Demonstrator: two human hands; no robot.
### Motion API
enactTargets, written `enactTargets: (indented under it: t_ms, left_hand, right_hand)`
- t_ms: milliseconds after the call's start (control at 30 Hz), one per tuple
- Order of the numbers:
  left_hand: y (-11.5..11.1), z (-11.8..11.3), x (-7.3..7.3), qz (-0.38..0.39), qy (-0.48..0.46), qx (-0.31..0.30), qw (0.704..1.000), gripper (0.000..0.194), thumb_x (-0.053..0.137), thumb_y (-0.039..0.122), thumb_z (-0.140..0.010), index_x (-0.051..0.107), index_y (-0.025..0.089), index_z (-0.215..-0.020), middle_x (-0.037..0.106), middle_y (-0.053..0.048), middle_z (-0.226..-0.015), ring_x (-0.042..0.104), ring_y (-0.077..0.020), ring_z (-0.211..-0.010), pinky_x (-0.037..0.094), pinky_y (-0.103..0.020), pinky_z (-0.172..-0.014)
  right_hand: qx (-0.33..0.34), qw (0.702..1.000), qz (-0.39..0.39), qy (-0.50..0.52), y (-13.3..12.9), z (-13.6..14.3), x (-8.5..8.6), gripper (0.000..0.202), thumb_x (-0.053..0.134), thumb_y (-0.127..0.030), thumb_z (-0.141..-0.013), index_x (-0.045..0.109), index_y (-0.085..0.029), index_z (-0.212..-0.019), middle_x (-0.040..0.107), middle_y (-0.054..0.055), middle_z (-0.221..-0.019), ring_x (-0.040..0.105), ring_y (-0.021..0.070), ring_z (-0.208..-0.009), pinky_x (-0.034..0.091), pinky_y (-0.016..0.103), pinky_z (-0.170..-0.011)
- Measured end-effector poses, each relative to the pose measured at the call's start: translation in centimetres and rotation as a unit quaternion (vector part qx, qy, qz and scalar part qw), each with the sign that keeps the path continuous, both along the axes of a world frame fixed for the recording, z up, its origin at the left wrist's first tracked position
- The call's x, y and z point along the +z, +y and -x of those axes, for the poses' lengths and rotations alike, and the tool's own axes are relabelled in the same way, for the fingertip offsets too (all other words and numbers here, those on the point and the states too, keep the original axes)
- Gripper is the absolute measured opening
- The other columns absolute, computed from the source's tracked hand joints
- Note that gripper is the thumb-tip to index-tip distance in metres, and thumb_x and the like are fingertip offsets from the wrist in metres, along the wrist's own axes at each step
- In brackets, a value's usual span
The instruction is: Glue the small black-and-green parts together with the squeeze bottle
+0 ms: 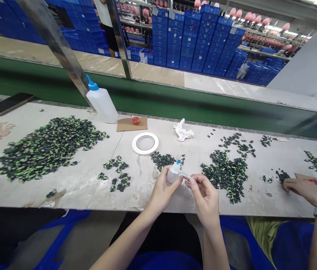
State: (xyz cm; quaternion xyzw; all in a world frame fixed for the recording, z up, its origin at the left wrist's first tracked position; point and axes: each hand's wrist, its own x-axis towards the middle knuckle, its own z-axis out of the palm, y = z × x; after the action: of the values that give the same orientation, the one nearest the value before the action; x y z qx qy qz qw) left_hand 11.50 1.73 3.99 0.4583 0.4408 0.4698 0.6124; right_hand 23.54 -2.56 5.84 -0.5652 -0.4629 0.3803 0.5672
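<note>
My left hand (162, 187) is wrapped around a small white squeeze bottle (173, 174) with a thin blue tip, tilted above the bench edge. Close against it, my right hand (205, 195) pinches a pale strip (185, 175) that runs to the bottle's side; it looks like tape, though the fingers partly cover it. Just beyond the bottle lies a small heap of dark pieces (162, 160). A roll of white tape (145, 153) rests flat to the left. Right of my hands spreads a pile of black-and-green pieces (227, 172).
A large bottle with a blue cap (102, 104) stands behind a big black-and-green heap (48, 146). Cardboard with a red cup (135, 120) and crumpled tissue (183, 131) lie farther back. A phone (8, 104) is far left. At right, another person's hand (301, 187) works over the bench.
</note>
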Motion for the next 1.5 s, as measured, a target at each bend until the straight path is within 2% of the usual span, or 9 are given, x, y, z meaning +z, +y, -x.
enactTargets:
  t_ms: [200,267,400,567,933,1100,1267,1367,1500]
  left_hand:
    - [-0.8,1.5,0.5,0.035,-0.024,-0.109,0.993,0.039,0.062,0.044,-0.081,0.056,0.020,-0.111,0.066,-0.006,-0.101,0.063,-0.0221,-0.095,0.050,-0.033,-0.083]
    - [-1.0,1.9,0.4,0.041,-0.018,-0.118,0.992,0.040,0.059,0.045,-0.083,0.054,0.020,-0.114,0.065,-0.007,-0.105,0.063,-0.0223,-0.097,0.049,-0.034,-0.086]
    - [-1.2,1.6,-0.1,0.001,0.057,-0.078,0.995,0.030,0.055,0.043,-0.087,0.052,0.020,-0.107,0.064,-0.008,-0.110,0.060,-0.0231,-0.104,0.048,-0.034,-0.086]
    - [-1.4,0.8,-0.1,-0.017,0.119,-0.059,0.991,0.023,0.054,0.041,-0.087,0.044,0.021,-0.094,0.065,-0.004,-0.090,0.064,-0.0203,-0.084,0.049,-0.032,-0.073]
    - [-1.4,-0.6,-0.4,0.018,0.052,-0.011,0.998,0.030,0.058,0.045,-0.083,0.040,0.022,-0.086,0.061,0.001,-0.075,0.062,-0.0163,-0.063,0.050,-0.030,-0.061]
    - [-0.7,0.2,-1.5,0.053,0.010,0.046,0.997,0.038,0.058,0.053,-0.081,0.036,0.022,-0.081,0.056,0.006,-0.062,0.059,-0.0137,-0.052,0.047,-0.027,-0.056]
    - [-0.6,2.1,-0.8,-0.005,-0.021,0.008,1.000,0.028,0.062,0.041,-0.083,0.046,0.020,-0.090,0.061,0.001,-0.079,0.060,-0.0133,-0.071,0.047,-0.025,-0.066]
    - [-0.8,2.7,-0.3,-0.015,-0.071,-0.050,0.996,0.028,0.063,0.042,-0.083,0.055,0.018,-0.096,0.061,-0.004,-0.092,0.058,-0.0160,-0.080,0.045,-0.025,-0.063]
    - [-0.9,3.1,-0.1,0.006,-0.117,-0.116,0.986,0.040,0.065,0.048,-0.080,0.063,0.014,-0.101,0.062,-0.008,-0.087,0.057,-0.0204,-0.082,0.043,-0.027,-0.063]
  right_hand:
    - [-0.011,0.999,0.029,0.027,0.0,-0.4,0.3,0.028,0.062,-0.046,-0.084,0.061,-0.019,-0.082,0.067,0.004,-0.080,0.069,0.0199,-0.078,0.058,0.035,-0.076]
    - [-0.022,1.000,0.022,-0.002,-0.1,-0.6,0.5,0.026,0.061,-0.045,-0.084,0.062,-0.019,-0.081,0.067,0.005,-0.079,0.068,0.0195,-0.079,0.057,0.032,-0.074]
    - [-0.039,0.997,0.000,-0.061,-0.5,-0.4,1.0,0.023,0.061,-0.041,-0.084,0.062,-0.018,-0.078,0.066,0.004,-0.076,0.066,0.0177,-0.075,0.055,0.028,-0.070]
    - [-0.057,0.997,0.003,-0.046,-0.7,0.8,1.1,0.024,0.062,-0.041,-0.083,0.063,-0.018,-0.077,0.067,0.005,-0.076,0.067,0.0176,-0.072,0.056,0.028,-0.068]
    - [-0.114,0.987,0.014,0.116,-0.3,2.6,-1.0,0.028,0.066,-0.046,-0.079,0.060,-0.018,-0.080,0.069,0.006,-0.078,0.071,0.0230,-0.080,0.060,0.037,-0.074]
    - [-0.122,0.979,-0.042,0.156,-0.5,2.0,-0.9,0.025,0.064,-0.044,-0.082,0.060,-0.019,-0.079,0.067,0.006,-0.088,0.067,0.0252,-0.099,0.057,0.043,-0.084]
    - [-0.135,0.990,-0.016,0.040,-0.8,-0.6,-1.0,0.023,0.065,-0.042,-0.081,0.062,-0.019,-0.080,0.066,0.010,-0.105,0.060,0.0248,-0.106,0.049,0.042,-0.092]
    - [-0.145,0.988,-0.028,-0.048,-1.6,-1.9,-0.8,0.022,0.064,-0.040,-0.082,0.063,-0.019,-0.077,0.066,0.010,-0.096,0.059,0.0255,-0.107,0.048,0.038,-0.089]
    - [-0.111,0.985,-0.065,-0.118,-4.3,-3.3,-0.6,0.017,0.064,-0.034,-0.083,0.063,-0.020,-0.072,0.065,0.006,-0.080,0.063,0.0205,-0.082,0.053,0.031,-0.073]
